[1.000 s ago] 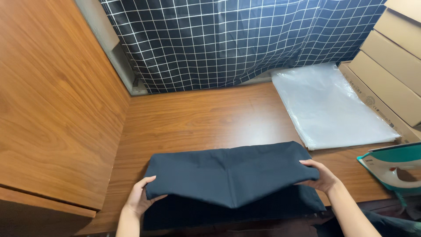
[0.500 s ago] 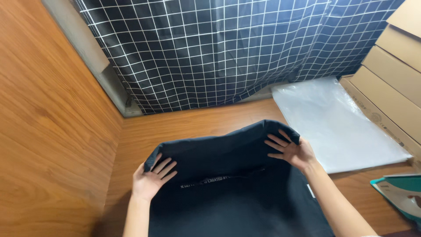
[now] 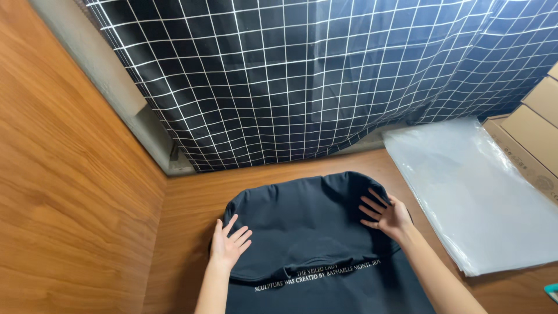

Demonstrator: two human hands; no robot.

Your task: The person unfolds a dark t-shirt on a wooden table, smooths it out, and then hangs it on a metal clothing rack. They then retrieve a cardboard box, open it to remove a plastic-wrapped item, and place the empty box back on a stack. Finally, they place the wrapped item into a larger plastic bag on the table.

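Looking down through the head camera, I count two hands, one dark garment, one stack of clear plastic bags, one checked curtain and three cardboard boxes at the right edge.

Left hand (image 3: 228,244): open, fingers spread and flat, palm down on the left edge of the black garment (image 3: 308,232). It grasps nothing; it only presses on the cloth.

Right hand (image 3: 388,215): likewise open, fingers fanned toward the left, lying on the upper right part of the same garment, near its rounded far edge. No grip on the fabric that I can see.

The garment lies on the wooden tabletop (image 3: 192,203), centred in front of me, between the two hands. Its far end is rounded over in a fold; one band of pale printed lettering runs across the near part, just below a seam-like ridge. The near end runs out of view at the bottom edge.

The plastic bags (image 3: 482,192) lie flat on the table to the right of the garment, close beside the right hand but apart from it. I cannot tell how many sheets the stack holds.

The black curtain with white grid lines (image 3: 314,75) hangs behind the table, its hem just reaching the far edge. The cardboard boxes (image 3: 532,139) stand stacked beyond the plastic. A wooden panel (image 3: 64,192) closes off the left side.
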